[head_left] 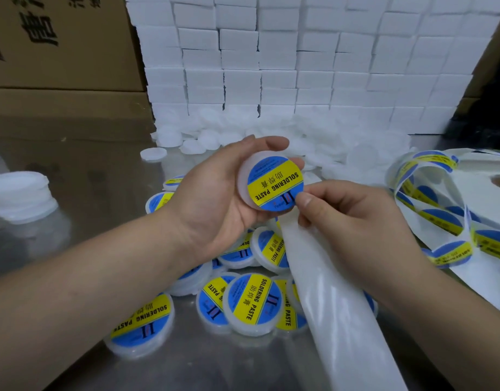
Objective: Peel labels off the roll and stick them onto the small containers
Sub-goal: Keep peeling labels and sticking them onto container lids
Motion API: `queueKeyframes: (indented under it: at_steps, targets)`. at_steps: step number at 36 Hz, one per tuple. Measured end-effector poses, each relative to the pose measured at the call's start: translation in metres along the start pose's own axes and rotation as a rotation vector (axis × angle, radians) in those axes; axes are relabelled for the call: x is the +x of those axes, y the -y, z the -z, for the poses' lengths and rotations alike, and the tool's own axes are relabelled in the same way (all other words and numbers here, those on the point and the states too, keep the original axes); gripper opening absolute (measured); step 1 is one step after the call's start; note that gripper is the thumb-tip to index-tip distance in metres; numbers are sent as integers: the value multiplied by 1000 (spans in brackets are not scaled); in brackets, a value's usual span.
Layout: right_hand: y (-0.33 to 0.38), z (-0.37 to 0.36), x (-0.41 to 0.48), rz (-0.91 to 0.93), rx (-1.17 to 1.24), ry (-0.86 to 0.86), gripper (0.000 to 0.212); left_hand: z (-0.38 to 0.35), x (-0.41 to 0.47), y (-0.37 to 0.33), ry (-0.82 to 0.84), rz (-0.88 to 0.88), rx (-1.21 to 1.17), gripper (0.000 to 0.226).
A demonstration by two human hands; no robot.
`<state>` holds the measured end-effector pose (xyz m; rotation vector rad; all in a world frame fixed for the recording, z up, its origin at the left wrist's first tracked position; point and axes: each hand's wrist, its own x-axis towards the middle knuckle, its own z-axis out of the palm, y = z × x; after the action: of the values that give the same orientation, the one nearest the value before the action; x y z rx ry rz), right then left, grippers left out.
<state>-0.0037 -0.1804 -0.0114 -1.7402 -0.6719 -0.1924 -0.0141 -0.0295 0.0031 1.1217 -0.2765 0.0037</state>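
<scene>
The left hand [223, 193] is curled round a small round white plastic container [244, 179], thumb over its top edge and fingers behind it. It holds the container up with its face tipped toward the camera. A round blue label with a yellow band [274, 183] already lies on that face. The right hand [353, 213], just beside it, presses its thumb on the label's lower right edge. Its curled fingers seem to grip the glossy white backing strip [342, 306], which comes out from under that hand.

This container looks nearly finished, with the label on and only the smoothing down left. Below and between the hands, a pile of labelled containers [254, 303] lies on the shiny metal tabletop [73, 170]. Beyond the hands a heap of plain white containers [243, 131] waits. To the right of the right hand, a loose length of label roll [440, 213] carries many labels. I judge the job well begun, with much left to do.

Being round, the held container has no long axis of its own. Its label's yellow band runs on a slant, from near the left palm up toward the left fingertips, and the print reads upside down to the person. The backing strip's long axis runs from the right hand down toward the person.
</scene>
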Motion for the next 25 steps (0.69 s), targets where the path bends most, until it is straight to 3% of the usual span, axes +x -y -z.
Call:
queueKeyframes:
  at_steps: [9,25]
  targets:
    - [2,-1,0,-22,-30,-8,41,-3,-1,7,15,-96,71,31]
    - [-2,-1,1,-25,-25,-22,38,-4,-4,10,30,-115,135,30]
